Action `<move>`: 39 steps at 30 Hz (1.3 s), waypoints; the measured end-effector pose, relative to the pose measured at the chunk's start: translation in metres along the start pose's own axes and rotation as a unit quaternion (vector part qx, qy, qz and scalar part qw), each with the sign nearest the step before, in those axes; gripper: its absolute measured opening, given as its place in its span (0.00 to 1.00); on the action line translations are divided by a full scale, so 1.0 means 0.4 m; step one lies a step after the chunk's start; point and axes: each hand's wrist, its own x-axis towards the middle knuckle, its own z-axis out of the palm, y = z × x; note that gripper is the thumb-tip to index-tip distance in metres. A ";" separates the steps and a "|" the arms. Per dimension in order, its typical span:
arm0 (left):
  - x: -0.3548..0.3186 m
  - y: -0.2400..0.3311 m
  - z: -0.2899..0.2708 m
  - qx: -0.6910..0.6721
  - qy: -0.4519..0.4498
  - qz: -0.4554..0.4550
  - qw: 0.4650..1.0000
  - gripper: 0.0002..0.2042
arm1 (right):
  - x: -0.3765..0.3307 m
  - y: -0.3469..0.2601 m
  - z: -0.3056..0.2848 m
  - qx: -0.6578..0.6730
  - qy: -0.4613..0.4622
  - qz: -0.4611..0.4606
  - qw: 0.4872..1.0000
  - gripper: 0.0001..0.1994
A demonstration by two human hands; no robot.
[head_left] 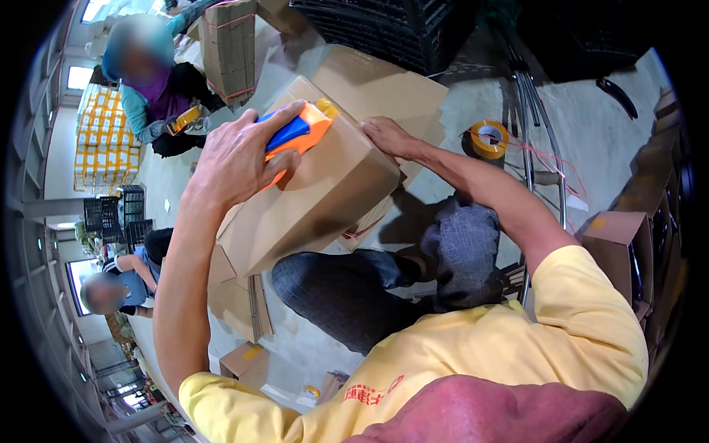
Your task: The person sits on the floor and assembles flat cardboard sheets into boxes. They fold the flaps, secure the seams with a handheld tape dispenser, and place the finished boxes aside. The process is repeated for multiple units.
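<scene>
- Resting tilted across the person's lap, a closed brown cardboard box [314,196] is the largest item in hand; its near corner points down toward the knees in dark jeans, its far end rises toward the top of the view.
- Behind it lies a second, flatter cardboard box [384,85] on the concrete floor [591,125], touching or just beside the first; which of the two I cannot tell.
- A tied bundle of flattened cartons [230,48] stands upright at upper left, near a seated co-worker in a teal top who holds a yellow tool; details there are blurred.
- A dark plastic crate [384,29] sits at the top edge, beyond the boxes.
- A small open carton [619,247] stands at the right, just beside a metal cart frame [533,125].
- The left hand [240,159] is clenched around an orange and blue tape dispenser [299,133], pressing it onto the top face of the tilted box near its upper edge.
- The right hand [391,136] lies flat and open-fingered on the far upper corner of the same box, steadying it without gripping anything.
- A roll of yellow tape [489,139] lies on the floor to the right of the right forearm, well apart from both hands.
</scene>
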 end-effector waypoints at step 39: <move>-0.089 -0.123 0.065 0.089 -0.059 0.012 0.994 0.36 | -0.084 -0.479 -0.087 0.059 -0.126 0.128 0.982 0.27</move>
